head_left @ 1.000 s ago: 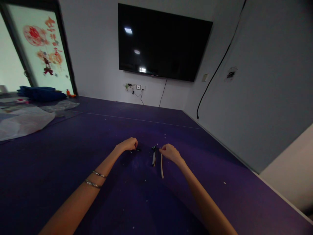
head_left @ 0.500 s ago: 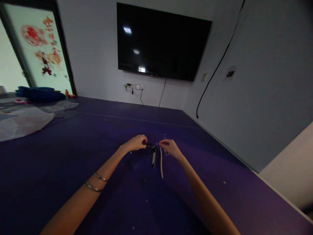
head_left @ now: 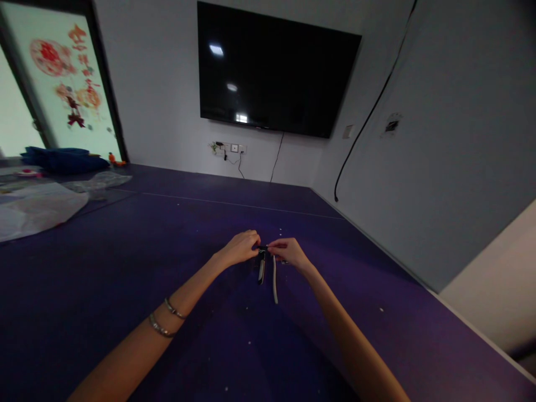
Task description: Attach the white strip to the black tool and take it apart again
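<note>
My left hand [head_left: 245, 247] is closed around a thin dark piece [head_left: 263, 247] that sticks out to the right from its fingertips. My right hand [head_left: 288, 252] is pinched at the other end of this piece; what lies between its fingertips is too small to make out. Just below the hands, a slim black-and-whitish object [head_left: 262, 269] lies lengthwise on the purple surface [head_left: 201, 346]. To its right a pale, narrow, slightly curved strip [head_left: 275, 282] runs down from under my right hand. A small item beside my right fingers is mostly covered.
Small white bits [head_left: 381, 309] are scattered over the surface. On the left lie clear plastic sheeting [head_left: 46, 209] and a dark blue cloth bundle [head_left: 65, 160]. A television [head_left: 278, 70] hangs on the wall ahead, and a black cable [head_left: 368, 114] dangles at the right.
My left hand has moved right with the dark piece, closing the gap to my right hand. The right fingertips now meet the piece. The view has shifted slightly.
</note>
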Demonstrator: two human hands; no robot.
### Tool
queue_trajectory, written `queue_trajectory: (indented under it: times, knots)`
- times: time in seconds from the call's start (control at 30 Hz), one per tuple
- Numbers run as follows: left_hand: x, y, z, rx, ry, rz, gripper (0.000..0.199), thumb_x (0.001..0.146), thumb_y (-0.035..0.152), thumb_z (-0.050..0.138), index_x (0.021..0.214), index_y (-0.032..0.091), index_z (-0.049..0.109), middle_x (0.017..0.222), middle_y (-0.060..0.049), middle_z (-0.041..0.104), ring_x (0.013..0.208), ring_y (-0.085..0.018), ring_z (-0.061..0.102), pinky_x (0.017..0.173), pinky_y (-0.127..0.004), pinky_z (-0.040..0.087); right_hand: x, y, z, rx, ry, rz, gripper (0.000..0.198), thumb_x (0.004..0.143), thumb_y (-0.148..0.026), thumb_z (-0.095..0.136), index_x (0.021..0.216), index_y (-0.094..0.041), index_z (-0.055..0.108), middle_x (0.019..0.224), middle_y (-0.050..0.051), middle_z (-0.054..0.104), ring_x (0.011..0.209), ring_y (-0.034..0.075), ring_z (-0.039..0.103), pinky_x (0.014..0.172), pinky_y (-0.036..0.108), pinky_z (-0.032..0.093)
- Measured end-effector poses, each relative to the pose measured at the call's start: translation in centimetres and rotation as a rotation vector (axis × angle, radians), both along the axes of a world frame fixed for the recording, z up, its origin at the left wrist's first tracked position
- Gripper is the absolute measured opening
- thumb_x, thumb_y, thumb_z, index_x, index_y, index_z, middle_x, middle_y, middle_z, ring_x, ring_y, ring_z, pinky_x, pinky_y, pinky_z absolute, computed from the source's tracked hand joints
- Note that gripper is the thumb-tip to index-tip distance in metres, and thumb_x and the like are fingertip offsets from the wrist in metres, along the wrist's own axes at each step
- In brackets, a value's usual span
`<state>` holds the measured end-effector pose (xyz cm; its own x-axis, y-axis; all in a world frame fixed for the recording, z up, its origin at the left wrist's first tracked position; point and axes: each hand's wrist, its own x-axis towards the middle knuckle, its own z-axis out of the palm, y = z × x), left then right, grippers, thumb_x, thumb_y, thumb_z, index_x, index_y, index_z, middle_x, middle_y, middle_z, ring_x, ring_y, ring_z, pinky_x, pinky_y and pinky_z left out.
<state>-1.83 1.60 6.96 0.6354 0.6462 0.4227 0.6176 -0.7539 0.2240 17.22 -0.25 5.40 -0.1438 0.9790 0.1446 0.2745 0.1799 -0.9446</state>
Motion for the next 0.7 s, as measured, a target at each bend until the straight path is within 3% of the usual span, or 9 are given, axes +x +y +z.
queue_trajectory:
  times: [0.23,0.47,0.7]
  knots:
    - [1.2,-0.6,-0.8,0.109,-0.023,0.116,0.017,0.077,0.024,0.054,0.091,0.017,0.052,0.093,-0.005,0.057,0.089,-0.019,0.052,0.078,-0.031,0.040,2.0,1.5,-0.2,0.014,-0.001,-0.090,0.015,0.059,-0.022,0.066,0.070,-0.012,0.070,0.058,0.000,0.062,0.047,0.008,0.052,0.045,0.020,0.047]
    - [4.2,-0.2,-2.4,0.007,0.086,0.101,0.031,0.075,0.028,0.057,0.102,0.016,0.051,0.101,-0.007,0.060,0.095,-0.022,0.054,0.081,-0.032,0.041,6.1,2.7,-2.7,0.032,-0.142,-0.272,0.012,0.063,-0.017,0.062,0.071,-0.013,0.071,0.060,0.002,0.065,0.049,0.010,0.056,0.047,0.020,0.046]
    - [7.6,2.0,-3.9,-0.014,0.157,0.086,0.050,0.073,0.037,0.059,0.115,0.013,0.048,0.110,-0.013,0.060,0.105,-0.025,0.055,0.089,-0.034,0.038,7.4,3.1,-4.1,0.057,-0.334,-0.302,0.017,0.065,-0.016,0.059,0.075,-0.012,0.072,0.062,0.004,0.068,0.048,0.012,0.056,0.046,0.020,0.042]
